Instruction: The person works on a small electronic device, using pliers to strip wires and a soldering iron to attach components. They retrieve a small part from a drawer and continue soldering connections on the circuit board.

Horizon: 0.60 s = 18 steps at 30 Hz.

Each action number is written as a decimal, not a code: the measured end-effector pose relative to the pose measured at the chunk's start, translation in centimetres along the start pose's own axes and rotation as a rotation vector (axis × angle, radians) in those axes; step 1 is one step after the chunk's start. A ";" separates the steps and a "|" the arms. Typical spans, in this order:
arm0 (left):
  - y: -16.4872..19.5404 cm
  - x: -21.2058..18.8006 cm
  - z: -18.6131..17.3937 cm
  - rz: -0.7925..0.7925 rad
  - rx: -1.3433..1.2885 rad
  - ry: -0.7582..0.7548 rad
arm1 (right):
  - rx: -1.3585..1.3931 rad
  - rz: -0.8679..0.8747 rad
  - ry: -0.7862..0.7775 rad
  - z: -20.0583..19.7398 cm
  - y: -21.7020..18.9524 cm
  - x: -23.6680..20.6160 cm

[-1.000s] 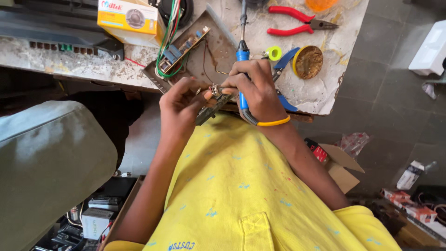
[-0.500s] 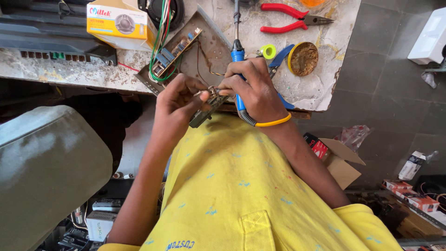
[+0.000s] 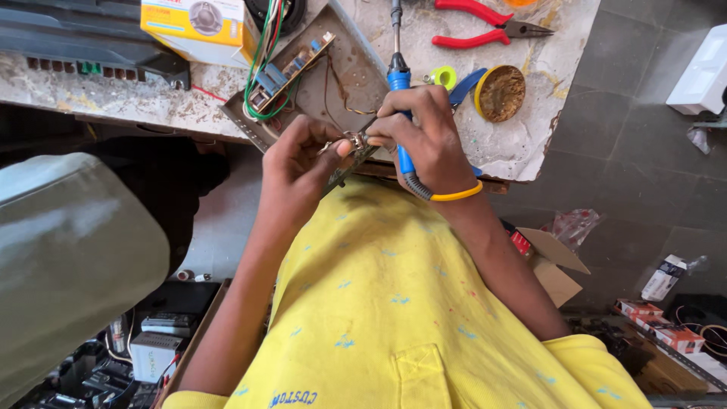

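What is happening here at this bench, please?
A person in a yellow shirt works at the edge of a stained bench. The right hand holds a blue soldering iron, and both it and the left hand pinch a small board between them. Red pliers, a round tin and a wired board lie on the bench.
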<state>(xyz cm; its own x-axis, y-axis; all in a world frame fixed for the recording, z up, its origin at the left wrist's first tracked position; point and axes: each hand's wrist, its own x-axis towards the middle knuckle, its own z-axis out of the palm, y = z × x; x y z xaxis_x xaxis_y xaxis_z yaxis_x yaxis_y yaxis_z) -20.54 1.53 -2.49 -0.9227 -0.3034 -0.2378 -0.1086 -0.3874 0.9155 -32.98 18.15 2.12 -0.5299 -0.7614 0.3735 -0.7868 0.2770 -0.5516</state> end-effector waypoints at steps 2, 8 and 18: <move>0.0 0.0 0.0 -0.031 0.025 0.001 | -0.016 -0.009 -0.010 -0.1 0.2 -0.2; -0.3 0.4 -0.1 -0.113 -0.063 0.001 | -0.001 0.016 -0.004 0.0 0.5 -0.3; 0.2 1.5 -0.5 -0.173 -0.381 -0.156 | -0.001 0.053 0.031 0.2 0.4 0.0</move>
<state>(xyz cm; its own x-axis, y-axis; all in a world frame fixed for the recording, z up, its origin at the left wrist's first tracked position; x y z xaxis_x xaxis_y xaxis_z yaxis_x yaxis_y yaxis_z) -21.78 0.57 -2.86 -0.9510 -0.0822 -0.2982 -0.1492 -0.7226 0.6750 -33.23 18.11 1.72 -0.5800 -0.7275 0.3666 -0.7578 0.3166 -0.5706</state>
